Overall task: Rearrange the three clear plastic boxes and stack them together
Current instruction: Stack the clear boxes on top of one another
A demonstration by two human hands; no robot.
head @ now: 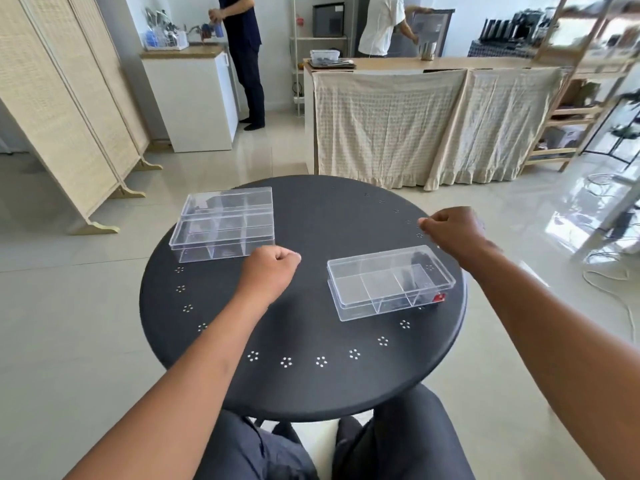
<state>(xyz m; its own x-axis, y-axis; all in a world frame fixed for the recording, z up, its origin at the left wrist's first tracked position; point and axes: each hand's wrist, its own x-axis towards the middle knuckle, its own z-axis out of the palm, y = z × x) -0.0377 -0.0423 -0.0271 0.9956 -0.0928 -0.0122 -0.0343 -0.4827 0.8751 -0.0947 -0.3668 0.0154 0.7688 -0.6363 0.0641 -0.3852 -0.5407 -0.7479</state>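
Observation:
Three clear plastic boxes with inner dividers lie on a round black table [304,382]. Two sit side by side at the far left: the far box [228,199] and the near box [221,239], their long edges touching. The third box [389,280], with a small red label at its right end, lies apart at the right. My left hand [272,271] hovers as a fist between the near left box and the right box, holding nothing. My right hand [453,232] is a fist above the table's right edge, just beyond the third box.
The table rim is ringed with small flower-shaped holes. A folding screen [65,109] stands at the left. A cloth-draped counter [433,123] and wooden shelves [588,81] stand behind the table. Two people stand at the back. Cables lie on the floor at right.

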